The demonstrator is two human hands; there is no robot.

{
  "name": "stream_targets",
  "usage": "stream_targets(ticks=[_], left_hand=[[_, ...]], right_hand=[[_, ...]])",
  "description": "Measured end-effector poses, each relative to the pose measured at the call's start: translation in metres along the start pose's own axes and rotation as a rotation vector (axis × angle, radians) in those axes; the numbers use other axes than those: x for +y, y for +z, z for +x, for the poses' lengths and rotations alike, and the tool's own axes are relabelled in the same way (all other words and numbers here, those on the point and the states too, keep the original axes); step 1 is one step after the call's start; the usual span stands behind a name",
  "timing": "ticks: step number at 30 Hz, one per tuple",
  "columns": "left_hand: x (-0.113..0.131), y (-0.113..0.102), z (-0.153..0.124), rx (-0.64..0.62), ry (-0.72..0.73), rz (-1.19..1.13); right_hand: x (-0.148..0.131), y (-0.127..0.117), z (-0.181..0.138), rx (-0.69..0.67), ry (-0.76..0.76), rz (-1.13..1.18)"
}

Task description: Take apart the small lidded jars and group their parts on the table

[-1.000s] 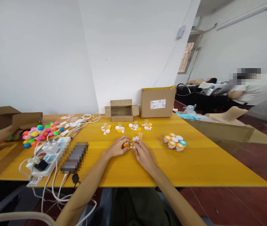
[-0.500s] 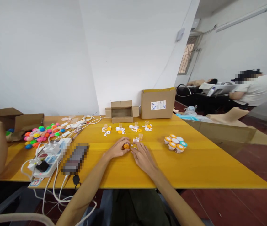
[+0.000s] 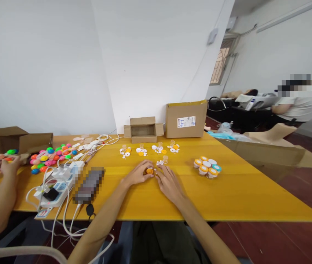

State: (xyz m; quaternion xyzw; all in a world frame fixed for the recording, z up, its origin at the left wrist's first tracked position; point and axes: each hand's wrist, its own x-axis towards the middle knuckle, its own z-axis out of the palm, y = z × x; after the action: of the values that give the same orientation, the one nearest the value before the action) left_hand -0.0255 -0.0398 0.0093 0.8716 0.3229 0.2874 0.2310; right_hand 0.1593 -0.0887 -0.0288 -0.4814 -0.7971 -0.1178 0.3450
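My left hand point(image 3: 138, 173) is closed around a small orange round plastic cap point(image 3: 149, 171), held just above or on the yellow table. Close by on the right, my right hand point(image 3: 169, 185) lies low over the table, its fingers stretched toward the cap. A tiny white piece point(image 3: 155, 169) is between the two hands, near my right fingertips. Just beyond my right fingers are white cut-out pieces point(image 3: 160, 162) and a clear little cup point(image 3: 165, 158). Farther back, several small groups hold clear cups, orange rings point(image 3: 164, 151) and white discs point(image 3: 127, 154).
Capped clear containers point(image 3: 204, 169) cluster on the right. Behind are an open carton point(image 3: 144, 138) and a larger cardboard box point(image 3: 186, 128). A phone point(image 3: 89, 186), power strip point(image 3: 59, 187) with cables and colourful balls point(image 3: 50, 161) occupy the left, beside another person's arm point(image 3: 3, 198).
My right fingertips have drawn slightly away from the orange cap, which my left hand still holds. At the left, the other person's hand has moved down and right. The view has shifted slightly.
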Motion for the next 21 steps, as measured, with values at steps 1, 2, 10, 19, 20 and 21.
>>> stream_targets(ticks=[1,2,10,19,20,21], left_hand=[[0.0,0.0,0.0,0.003,0.0,-0.009],[0.0,0.0,0.0,0.007,0.001,-0.018],[0.005,-0.001,-0.001,0.015,-0.049,-0.051],[-0.002,-0.001,-0.005,0.005,-0.122,-0.197],[-0.003,-0.001,-0.005,0.004,-0.119,-0.201],[-0.004,-0.001,-0.005,0.004,-0.111,-0.199]], right_hand=[[0.0,0.001,0.0,0.007,0.003,-0.004],[0.0,0.001,0.0,0.016,0.006,-0.008],[0.002,0.004,0.0,0.083,0.068,0.065],[0.023,0.014,0.003,0.161,0.408,0.299],[0.028,0.015,0.005,0.161,0.448,0.344],[0.034,0.017,0.007,0.156,0.472,0.383]])
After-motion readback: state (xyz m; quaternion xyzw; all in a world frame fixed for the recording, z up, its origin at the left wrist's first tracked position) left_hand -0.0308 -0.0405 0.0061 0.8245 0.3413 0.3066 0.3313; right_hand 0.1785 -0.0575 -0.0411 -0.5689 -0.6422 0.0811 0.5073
